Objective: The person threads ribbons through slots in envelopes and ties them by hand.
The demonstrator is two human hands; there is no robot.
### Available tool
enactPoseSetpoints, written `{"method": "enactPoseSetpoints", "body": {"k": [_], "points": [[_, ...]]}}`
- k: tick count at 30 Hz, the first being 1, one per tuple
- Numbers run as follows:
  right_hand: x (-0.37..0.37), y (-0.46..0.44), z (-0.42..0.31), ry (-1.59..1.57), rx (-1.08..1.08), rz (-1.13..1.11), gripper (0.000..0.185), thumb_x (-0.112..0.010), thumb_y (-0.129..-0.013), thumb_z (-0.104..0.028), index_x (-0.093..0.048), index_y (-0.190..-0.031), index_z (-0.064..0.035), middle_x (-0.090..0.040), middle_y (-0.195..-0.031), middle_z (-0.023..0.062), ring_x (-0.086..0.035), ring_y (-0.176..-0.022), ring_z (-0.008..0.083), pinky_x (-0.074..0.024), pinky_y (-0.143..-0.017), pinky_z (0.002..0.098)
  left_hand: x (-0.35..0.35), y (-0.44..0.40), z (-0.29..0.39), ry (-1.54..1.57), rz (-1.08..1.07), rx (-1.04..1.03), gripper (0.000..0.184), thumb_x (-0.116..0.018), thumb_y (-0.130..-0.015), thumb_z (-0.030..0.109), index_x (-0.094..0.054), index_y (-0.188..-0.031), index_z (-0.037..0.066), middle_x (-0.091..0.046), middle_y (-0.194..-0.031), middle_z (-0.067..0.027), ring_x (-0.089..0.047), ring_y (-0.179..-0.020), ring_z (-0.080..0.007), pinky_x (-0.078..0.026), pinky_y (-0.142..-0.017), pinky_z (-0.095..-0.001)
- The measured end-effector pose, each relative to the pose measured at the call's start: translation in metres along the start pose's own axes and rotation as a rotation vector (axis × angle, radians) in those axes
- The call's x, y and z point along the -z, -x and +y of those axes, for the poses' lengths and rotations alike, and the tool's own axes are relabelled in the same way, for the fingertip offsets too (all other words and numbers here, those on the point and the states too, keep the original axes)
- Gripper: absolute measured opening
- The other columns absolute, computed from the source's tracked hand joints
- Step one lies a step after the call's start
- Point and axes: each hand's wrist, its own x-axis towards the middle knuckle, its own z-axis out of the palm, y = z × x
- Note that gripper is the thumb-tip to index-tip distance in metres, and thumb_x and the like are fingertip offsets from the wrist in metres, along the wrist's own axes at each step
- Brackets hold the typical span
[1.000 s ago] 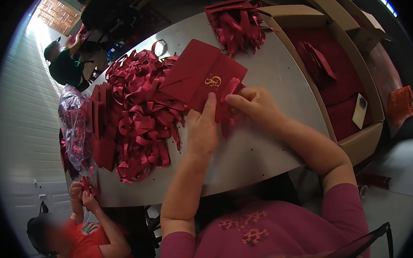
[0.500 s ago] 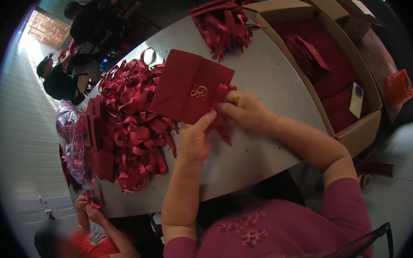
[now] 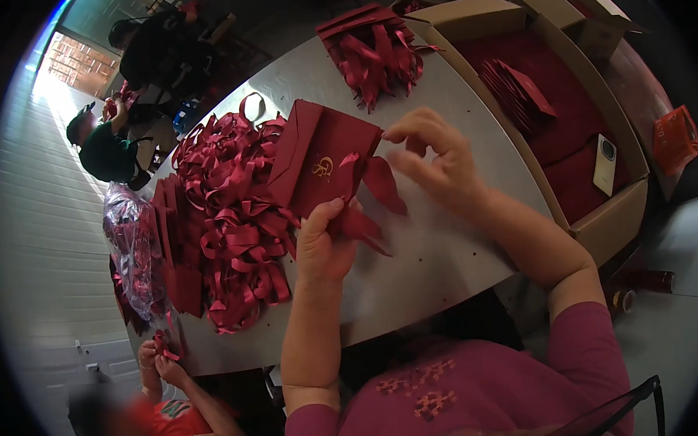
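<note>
Moved: the right hand [image 3: 440,156] has let go of the ribbon [image 3: 383,186] it pinched half a second ago.
Right fingers: curled, thumb and forefinger apart, just beside the red envelope [image 3: 325,146]; contact unclear.
Left hand [image 3: 323,251]: gripping the envelope's lower edge, thumb on the front.
Red envelope: tilted over the metal table [image 3: 423,281], gold lettering showing.
Ribbon heap [image 3: 234,212]: beyond, left.
Cardboard box [image 3: 611,224]: right, holding a phone [image 3: 605,171].

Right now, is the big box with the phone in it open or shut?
Open. Nothing covers the top of the box, so the phone and fanned red packets show inside.
</note>
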Motion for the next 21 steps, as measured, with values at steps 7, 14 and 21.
{"method": "enactPoseSetpoints", "body": {"k": [7, 14, 21], "points": [[-0.010, 0.008, -0.001, 0.350, 0.341, -0.020, 0.031, -0.084, -0.065, -0.006, -0.065, -0.090, -0.0051, -0.058, -0.085, 0.0063, -0.056, -0.071, 0.0188, -0.0459, -0.059, 0.0297, 0.005, 0.001, 0.000, -0.008, -0.042, -0.032, 0.029, -0.060, -0.085, 0.004, -0.058, -0.111, -0.008, -0.064, -0.105, -0.0126, -0.061, -0.097, -0.0209, -0.049, -0.093, -0.0323], [-0.016, 0.013, 0.008, 0.360, 0.195, -0.121, 0.015, -0.073, -0.075, -0.004, -0.060, -0.083, -0.0064, -0.061, -0.078, 0.0105, -0.062, -0.070, 0.0319, -0.0488, -0.060, 0.0386, -0.008, 0.006, -0.001, -0.060, -0.051, -0.110, 0.038, -0.059, -0.084, 0.006, -0.054, -0.120, -0.006, -0.061, -0.100, -0.0104, -0.057, -0.093, -0.0212, -0.048, -0.086, -0.0322], [-0.014, 0.013, 0.011, 0.401, 0.224, -0.127, 0.012, -0.069, -0.078, -0.003, -0.059, -0.085, -0.0053, -0.062, -0.077, 0.0121, -0.062, -0.069, 0.0342, -0.0487, -0.059, 0.0402, -0.016, 0.012, 0.007, -0.010, -0.163, -0.084, 0.040, -0.058, -0.086, 0.008, -0.049, -0.124, -0.001, -0.050, -0.090, -0.0061, -0.044, -0.079, -0.0164, -0.039, -0.073, -0.0289]]}}
